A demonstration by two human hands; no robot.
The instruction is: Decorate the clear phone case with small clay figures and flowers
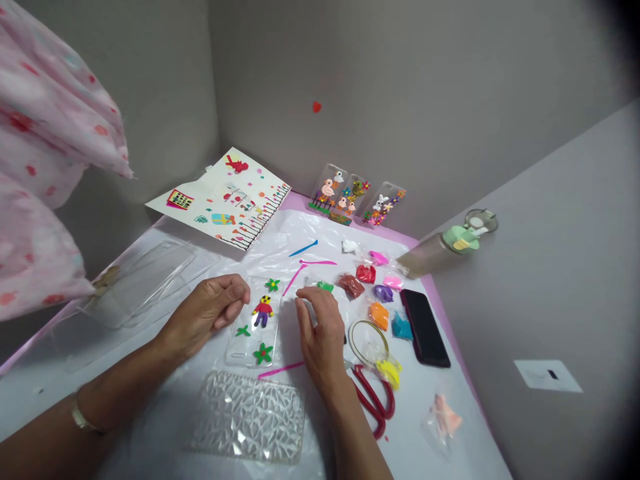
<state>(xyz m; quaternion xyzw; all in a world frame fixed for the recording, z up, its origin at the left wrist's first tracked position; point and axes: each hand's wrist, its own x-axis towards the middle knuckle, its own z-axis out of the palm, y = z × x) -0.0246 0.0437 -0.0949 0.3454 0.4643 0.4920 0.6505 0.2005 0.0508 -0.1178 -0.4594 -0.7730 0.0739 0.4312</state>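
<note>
A clear phone case (255, 327) lies flat on the table, decorated with a small clay figure (263, 311) and green clay flowers (263, 353). My left hand (213, 312) rests at its left edge with the fingers curled loosely against the case. My right hand (320, 333) is just right of the case, fingertips pinched together on something I cannot make out. A bag of green clay (325, 286) lies just beyond the right fingers. Pink modelling sticks (295, 277) lie next to the case.
Small bags of coloured clay (373, 293) lie to the right, beside a dark phone (425, 327), red scissors (375, 400) and a ring (369, 340). A textured clear case (250, 417) lies near me. Decorated cases (357, 197) and a card (225, 200) lean on the wall. A bottle (445, 250) lies right.
</note>
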